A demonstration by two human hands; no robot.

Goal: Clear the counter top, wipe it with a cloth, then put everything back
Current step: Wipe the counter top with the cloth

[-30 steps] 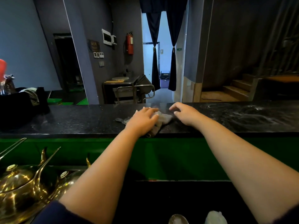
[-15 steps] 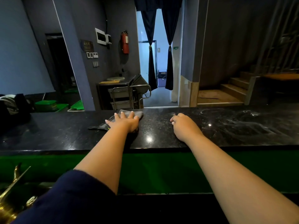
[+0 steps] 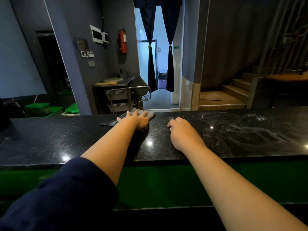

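A long black speckled counter top (image 3: 66, 140) runs across the view, with wet wipe streaks on its right part. A grey cloth (image 3: 150, 114) lies flat at the counter's far edge near the middle. My left hand (image 3: 137, 120) presses down on the cloth with fingers spread; the cloth shows beyond my fingertips and trails out to the left. My right hand (image 3: 182, 132) rests on the bare counter to the right of the cloth, fingers curled under, holding nothing.
The counter's front face is green (image 3: 158, 182). Beyond the far edge stand a metal trolley (image 3: 123, 97), green bins (image 3: 43, 109) on the floor at left, a curtained doorway and wooden stairs (image 3: 225, 95) at right. A dark object sits at the counter's far left edge.
My left hand has slid the cloth away from me to the counter's far edge. My right hand has let go of the cloth and settled on the bare counter. The view has risen.
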